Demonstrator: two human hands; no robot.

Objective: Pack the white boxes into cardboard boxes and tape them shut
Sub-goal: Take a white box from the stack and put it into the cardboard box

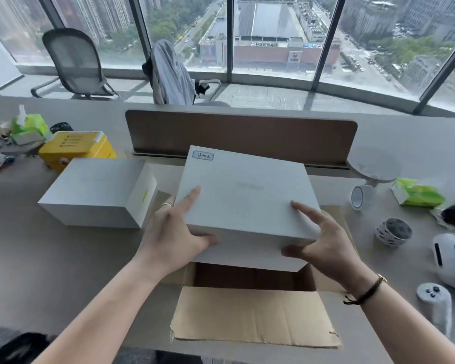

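Cardboard comes first: one open cardboard box [252,279] sits on the desk [63,258] right in front of the person, its near flap [252,316] folded out flat toward them and nothing taped yet. Over its opening is a white box [244,195] with a small handwritten label [202,155] at its far corner, tilted and not yet down inside, as far as I can judge. Both hands grasp it at the near corners: the left hand [174,232] with fingers on top and thumb on the front face, the right hand [323,240] likewise. A second white box [97,190] waits on the desk to the left, unpacked. A roll of tape [360,197] stands to the right, untouched. So packing has barely begun; lowering, filling, closing and taping all seem left to do.
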